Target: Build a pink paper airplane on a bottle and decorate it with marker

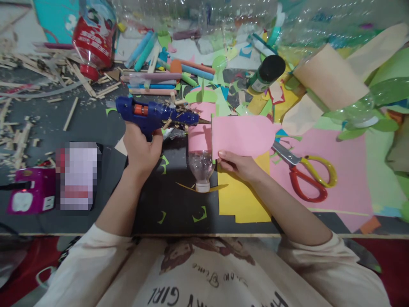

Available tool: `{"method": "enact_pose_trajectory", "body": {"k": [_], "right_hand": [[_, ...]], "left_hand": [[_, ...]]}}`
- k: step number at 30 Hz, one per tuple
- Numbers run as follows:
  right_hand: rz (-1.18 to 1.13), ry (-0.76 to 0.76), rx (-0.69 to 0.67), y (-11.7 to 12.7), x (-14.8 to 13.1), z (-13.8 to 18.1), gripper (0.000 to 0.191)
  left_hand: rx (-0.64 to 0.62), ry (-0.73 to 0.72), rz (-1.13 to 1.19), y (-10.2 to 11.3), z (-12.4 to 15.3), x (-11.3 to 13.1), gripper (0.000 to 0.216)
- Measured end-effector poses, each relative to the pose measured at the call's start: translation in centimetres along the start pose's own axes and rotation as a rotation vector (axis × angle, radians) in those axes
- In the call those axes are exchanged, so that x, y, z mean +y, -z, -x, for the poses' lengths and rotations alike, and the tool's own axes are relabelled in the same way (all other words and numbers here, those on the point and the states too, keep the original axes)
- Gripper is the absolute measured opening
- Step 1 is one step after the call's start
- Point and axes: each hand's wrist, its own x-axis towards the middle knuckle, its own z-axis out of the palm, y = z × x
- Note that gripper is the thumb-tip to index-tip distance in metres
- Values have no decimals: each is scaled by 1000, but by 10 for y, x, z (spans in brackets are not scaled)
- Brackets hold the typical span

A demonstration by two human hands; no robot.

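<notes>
1. Left hand (142, 147): fingers wrapped tight round the grip of a blue glue gun (153, 114), barrel level, nozzle pointing right.
2. Nozzle tip sits at the seam between the pink band on the small clear bottle (200, 164) and the pink paper piece (241, 135); can't tell if it actually touches.
3. Right hand (240, 164): thumb and fingers pinching the lower left edge of the pink paper piece, holding it flat just right of the bottle.
4. Bottle lies on the dark bench (96, 123) at centre, white cap toward the person, upper half wrapped in pink paper.
5. Yellow sheet (243, 200) lies under the right hand and wrist, touching the bottle's right side.
6. Scissors (303, 172), red and yellow handles, lie on a big pink sheet (345, 179) just right of the right hand, blades pointing toward the pink paper piece.
7. Left side of the bench: purple box (28, 196), wood sticks and splinters (38, 72).
8. Back of the bench: coloured paper rolls (166, 72), a dark-capped bottle (266, 72), green and pink paper scraps.
</notes>
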Motion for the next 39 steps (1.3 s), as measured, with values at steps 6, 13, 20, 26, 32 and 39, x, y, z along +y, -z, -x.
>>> {"method": "enact_pose_trajectory", "body": {"k": [6,13,20,26,32,39], "right_hand": [[-16,-2,-7,0,0,-1,55],[-9,9,5,-1,-1,0,59],[-23,0,0,0,-1,-1,56],[-25,22,-10,-1,-2,0,57],[-7,73,39,-1,-3,-1,63],[-74,226,431,0,-6,-4,41]], "left_hand": [[13,-62,-47,2,1,-2,36],[56,-109,-73,2,0,-4,39],[-15,4,-52,-1,1,1,39],[101,147,-93,12,-19,-8,79],[-97,349,-270,32,-40,-8,45],[-192,382,-427,29,-37,-20,28]]}}
